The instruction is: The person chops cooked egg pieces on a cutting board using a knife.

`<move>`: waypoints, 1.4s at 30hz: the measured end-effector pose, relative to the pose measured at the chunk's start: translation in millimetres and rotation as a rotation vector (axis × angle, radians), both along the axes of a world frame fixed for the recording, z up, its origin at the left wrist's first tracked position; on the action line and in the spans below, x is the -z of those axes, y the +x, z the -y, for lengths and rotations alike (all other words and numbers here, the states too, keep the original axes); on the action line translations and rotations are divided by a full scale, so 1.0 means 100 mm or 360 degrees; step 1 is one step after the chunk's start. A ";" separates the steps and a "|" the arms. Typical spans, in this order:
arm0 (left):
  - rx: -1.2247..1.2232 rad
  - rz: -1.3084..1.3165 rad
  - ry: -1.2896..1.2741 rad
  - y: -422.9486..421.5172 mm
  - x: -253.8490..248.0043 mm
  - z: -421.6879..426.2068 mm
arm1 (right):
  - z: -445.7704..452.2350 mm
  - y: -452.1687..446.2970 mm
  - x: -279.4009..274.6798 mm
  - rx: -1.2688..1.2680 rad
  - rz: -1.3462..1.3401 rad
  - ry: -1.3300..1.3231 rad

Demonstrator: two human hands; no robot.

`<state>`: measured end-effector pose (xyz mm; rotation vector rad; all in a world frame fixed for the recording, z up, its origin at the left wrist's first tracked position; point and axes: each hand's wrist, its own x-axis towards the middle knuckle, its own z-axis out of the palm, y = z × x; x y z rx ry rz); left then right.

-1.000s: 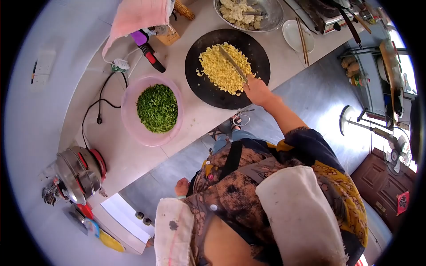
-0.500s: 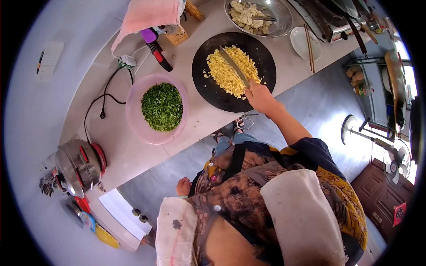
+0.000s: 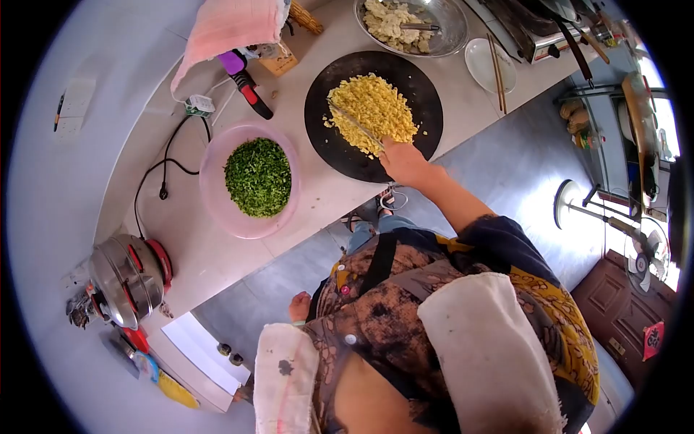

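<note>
My right hand (image 3: 405, 163) is closed around the handle of a kitchen knife (image 3: 354, 123), at the near edge of a round black chopping board (image 3: 325, 155). The blade, seen nearly edge-on, lies across a heap of finely chopped yellow egg (image 3: 379, 105), toward its left side. A few crumbs are scattered around the heap. Down beside my body, away from the counter, my left hand (image 3: 300, 307) hangs with its fingers curled in, and nothing shows in it. Left of the board, a pink bowl (image 3: 210, 206) holds chopped greens (image 3: 260, 177).
Behind the board, a metal basin (image 3: 452, 40) contains a pale mixture and a utensil handle. Chopsticks (image 3: 497, 76) lie across a white dish (image 3: 481, 69) near the stove (image 3: 538, 43). A red-black handled tool (image 3: 254, 98), a black cord (image 3: 148, 173) and a steel pot (image 3: 123, 275) sit leftward.
My right hand has shifted left and slightly nearer with the knife. The blade now crosses the egg's left side at a flatter slant. My left hand stays low beside my body.
</note>
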<state>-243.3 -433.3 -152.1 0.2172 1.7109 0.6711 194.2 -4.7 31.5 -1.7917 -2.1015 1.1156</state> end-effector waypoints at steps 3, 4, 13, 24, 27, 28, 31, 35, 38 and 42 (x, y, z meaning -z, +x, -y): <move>0.0041 -0.0088 0.0125 -0.01 0.00 0.03 | 0.00 0.01 0.08 -0.0023 -0.0006 0.0013; -0.0089 -0.0042 0.0142 0.03 -0.08 -0.02 | 0.01 0.05 0.07 -0.0014 -0.0035 0.0041; -0.0102 0.0287 0.0091 0.10 -0.32 -0.20 | 0.07 0.75 -0.18 0.0286 -0.0104 0.0119; -0.0367 0.0197 0.0229 0.34 -0.68 -0.58 | 0.17 0.74 0.08 0.0397 -0.0032 0.0097; -0.0281 0.0189 0.0185 0.28 -0.63 -0.51 | 0.21 0.72 -0.06 0.0435 -0.0034 0.0135; -0.0171 0.0087 0.0110 0.30 -0.71 -0.55 | 0.21 0.75 0.03 0.0436 -0.0016 0.0159; 0.0020 0.0073 -0.0014 0.06 -0.36 -0.32 | 0.19 0.76 0.17 0.0443 0.0026 0.0190; 0.0144 -0.0128 -0.0040 0.10 -0.42 -0.32 | 0.18 0.73 0.06 0.0532 -0.0054 0.0083; -0.0166 0.0055 0.0005 0.05 -0.35 -0.23 | 0.22 0.67 0.04 0.0583 -0.0050 0.0113; -0.0265 0.0299 -0.0022 -0.12 -0.09 -0.07 | 0.24 0.65 0.22 0.0575 -0.0033 0.0278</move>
